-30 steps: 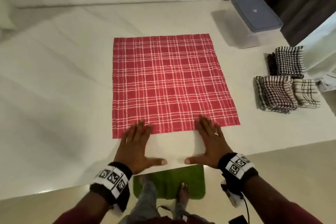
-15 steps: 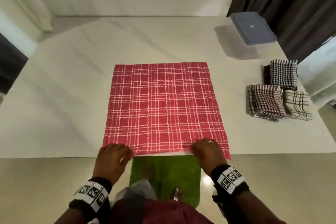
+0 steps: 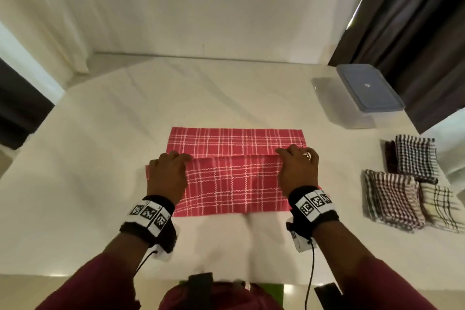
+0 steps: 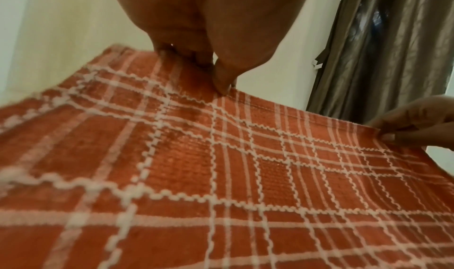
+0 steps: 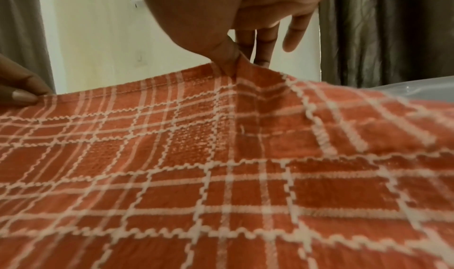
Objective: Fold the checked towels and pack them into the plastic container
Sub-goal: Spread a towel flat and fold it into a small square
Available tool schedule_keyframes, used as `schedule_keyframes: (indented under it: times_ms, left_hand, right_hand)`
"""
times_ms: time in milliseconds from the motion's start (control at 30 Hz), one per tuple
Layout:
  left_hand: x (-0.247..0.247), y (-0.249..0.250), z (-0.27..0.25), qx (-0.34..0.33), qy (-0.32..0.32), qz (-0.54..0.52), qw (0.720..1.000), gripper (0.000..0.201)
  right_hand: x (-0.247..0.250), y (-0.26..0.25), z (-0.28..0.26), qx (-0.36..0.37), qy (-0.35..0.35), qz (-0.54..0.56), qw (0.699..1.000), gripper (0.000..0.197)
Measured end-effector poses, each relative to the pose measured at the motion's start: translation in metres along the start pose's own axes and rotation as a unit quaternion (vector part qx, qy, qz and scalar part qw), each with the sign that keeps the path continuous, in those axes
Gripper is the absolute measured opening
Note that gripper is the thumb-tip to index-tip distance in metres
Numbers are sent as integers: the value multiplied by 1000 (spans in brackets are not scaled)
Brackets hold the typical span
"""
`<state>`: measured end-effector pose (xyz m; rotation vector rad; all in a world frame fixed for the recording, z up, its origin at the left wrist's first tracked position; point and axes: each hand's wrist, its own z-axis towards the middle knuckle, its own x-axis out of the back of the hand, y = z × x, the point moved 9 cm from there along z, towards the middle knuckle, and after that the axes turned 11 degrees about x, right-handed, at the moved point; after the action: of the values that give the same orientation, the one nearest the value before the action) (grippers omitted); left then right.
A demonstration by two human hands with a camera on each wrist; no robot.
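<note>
A red checked towel lies on the white table, its near half carried over the far half. My left hand pinches the lifted edge at its left corner, thumb on top. My right hand pinches the same edge at the right corner, thumb pressed into the cloth. A strip of the towel's far end still shows beyond the held edge. The plastic container with its blue-grey lid on stands at the far right.
Three folded checked towels lie at the right: a black-and-white one, a brown-checked one and a cream one. Dark curtains hang behind the container. The table's near edge is close to my body.
Both hands went from lying flat on the towel's near edge to pinching its corners, then carried that edge away from me over the far half. The head view tilted up.
</note>
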<state>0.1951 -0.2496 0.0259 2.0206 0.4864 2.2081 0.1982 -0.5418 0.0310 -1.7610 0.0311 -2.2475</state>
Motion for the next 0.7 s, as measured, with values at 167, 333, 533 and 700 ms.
schedule_keyframes:
  times_ms: [167,333,533,700]
  left_hand:
    - [-23,1,56,-11,-45,5,999,30]
    - [-40,-4,109,21,-60,-67,996,18]
    - [-73,3,164,24,-91,-69,993,15]
    - [-108,1,183,29,-134,-44,990,24]
  right_hand:
    - [-20,17,41,-47,-68,-21,996,42]
    - [-43,37,80,-44,-102,-54,992,36]
    - [-70,66,122,-86,-138,-23,986,22]
    - [-114,78,135,-73,-193,-30,978,37]
